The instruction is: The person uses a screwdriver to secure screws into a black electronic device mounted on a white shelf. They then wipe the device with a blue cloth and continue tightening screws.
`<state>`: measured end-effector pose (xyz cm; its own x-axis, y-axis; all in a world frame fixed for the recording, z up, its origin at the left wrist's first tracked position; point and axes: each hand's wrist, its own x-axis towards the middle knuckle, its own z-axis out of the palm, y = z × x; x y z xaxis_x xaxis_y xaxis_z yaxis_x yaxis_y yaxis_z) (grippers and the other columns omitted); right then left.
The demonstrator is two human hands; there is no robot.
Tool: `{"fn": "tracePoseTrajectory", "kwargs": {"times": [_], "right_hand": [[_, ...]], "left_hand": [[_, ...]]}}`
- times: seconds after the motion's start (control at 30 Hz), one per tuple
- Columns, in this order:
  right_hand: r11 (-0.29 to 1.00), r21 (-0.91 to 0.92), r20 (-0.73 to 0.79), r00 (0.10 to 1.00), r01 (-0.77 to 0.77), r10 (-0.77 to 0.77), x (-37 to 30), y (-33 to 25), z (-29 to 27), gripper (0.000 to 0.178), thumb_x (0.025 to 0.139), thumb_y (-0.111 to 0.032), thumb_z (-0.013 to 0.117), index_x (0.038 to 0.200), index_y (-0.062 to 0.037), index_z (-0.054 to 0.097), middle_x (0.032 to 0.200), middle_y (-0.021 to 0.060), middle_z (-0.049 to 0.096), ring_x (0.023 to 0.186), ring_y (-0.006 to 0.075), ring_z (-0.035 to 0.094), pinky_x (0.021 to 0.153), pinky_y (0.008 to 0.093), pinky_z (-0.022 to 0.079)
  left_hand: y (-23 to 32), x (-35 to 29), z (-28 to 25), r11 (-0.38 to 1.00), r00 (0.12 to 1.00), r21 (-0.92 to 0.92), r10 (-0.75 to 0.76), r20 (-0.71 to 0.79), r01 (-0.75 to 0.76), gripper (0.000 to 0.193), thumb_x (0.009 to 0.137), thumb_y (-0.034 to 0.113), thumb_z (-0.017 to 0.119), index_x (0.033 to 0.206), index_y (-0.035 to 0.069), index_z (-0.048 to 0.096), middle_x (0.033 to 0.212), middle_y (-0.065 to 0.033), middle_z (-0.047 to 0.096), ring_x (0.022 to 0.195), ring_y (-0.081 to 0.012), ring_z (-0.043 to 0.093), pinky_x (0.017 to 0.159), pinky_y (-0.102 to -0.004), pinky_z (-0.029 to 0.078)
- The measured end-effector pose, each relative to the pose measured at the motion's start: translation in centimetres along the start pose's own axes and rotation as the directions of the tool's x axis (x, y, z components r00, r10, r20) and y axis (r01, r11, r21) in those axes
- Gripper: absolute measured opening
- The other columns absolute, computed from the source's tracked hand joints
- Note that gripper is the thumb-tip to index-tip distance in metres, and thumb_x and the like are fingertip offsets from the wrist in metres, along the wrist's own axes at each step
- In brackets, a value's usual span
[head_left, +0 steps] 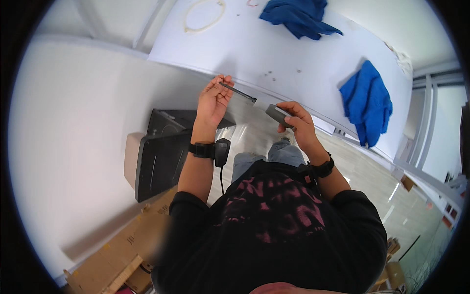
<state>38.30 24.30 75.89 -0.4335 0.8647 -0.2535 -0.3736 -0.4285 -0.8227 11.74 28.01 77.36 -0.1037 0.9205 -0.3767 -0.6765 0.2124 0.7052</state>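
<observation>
My left hand point(215, 100) is raised at the near edge of the white table, its fingertips pinching one end of a thin dark rod point(239, 91). The rod slants down to the right and ends in a small thicker tip. My right hand point(299, 123) is closed around a grey rounded handle point(279, 115), thumb on top. The handle's front end faces the rod's tip. Between the two is a pale patch, and I cannot tell whether they are joined. Both hands are in front of my body, over the floor.
On the white table point(220, 54) lie two blue cloths point(299, 17) point(367, 103), a pale cord loop point(204, 15) and several small metal pieces point(270, 73). A black bin-like thing point(164, 161) stands at left against the wall. Cardboard boxes point(117, 245) are lower left.
</observation>
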Motion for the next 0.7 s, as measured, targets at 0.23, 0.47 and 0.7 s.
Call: {"fn": "tracePoseTrajectory", "kwargs": {"times": [0.23,0.47,0.7], "right_hand": [[0.995,-0.025,0.12,0.988,-0.092,0.094,2.0,2.5,4.0,0.035,0.083,-0.006,0.044,0.117,-0.0007,0.054,0.101,0.0099,0.06,0.068,0.0152,0.058,0.067,0.0276,0.048],[0.966,-0.233,0.159,0.976,-0.112,0.151,2.9,3.5,6.5,0.031,0.085,-0.002,0.046,0.115,-0.0011,0.056,0.092,0.0059,0.059,0.065,0.0104,0.054,0.063,0.0239,0.045],[0.747,-0.597,0.278,0.949,0.294,-0.151,3.4,4.7,8.9,0.026,0.083,-0.004,0.055,0.109,-0.004,0.061,0.083,0.0031,0.058,0.063,0.0075,0.051,0.061,0.0225,0.041]], "left_hand": [[1.7,-4.0,-6.4,0.955,0.995,-0.282,0.098,-0.013,-0.097,0.015,0.096,0.017,0.052,0.099,0.004,0.058,0.101,-0.0082,0.065,0.089,-0.0182,0.062,0.078,-0.031,0.054],[2.8,-6.7,-10.9,0.981,0.979,-0.078,0.166,-0.118,-0.176,0.014,0.095,0.013,0.054,0.097,0.0,0.061,0.1,-0.0134,0.066,0.085,-0.0194,0.066,0.076,-0.0301,0.057],[2.4,-9.2,-14.0,0.983,0.935,0.172,0.123,-0.333,-0.068,0.014,0.095,0.01,0.053,0.097,0.0,0.061,0.101,-0.0144,0.066,0.08,-0.0181,0.067,0.074,-0.0288,0.057]]}}
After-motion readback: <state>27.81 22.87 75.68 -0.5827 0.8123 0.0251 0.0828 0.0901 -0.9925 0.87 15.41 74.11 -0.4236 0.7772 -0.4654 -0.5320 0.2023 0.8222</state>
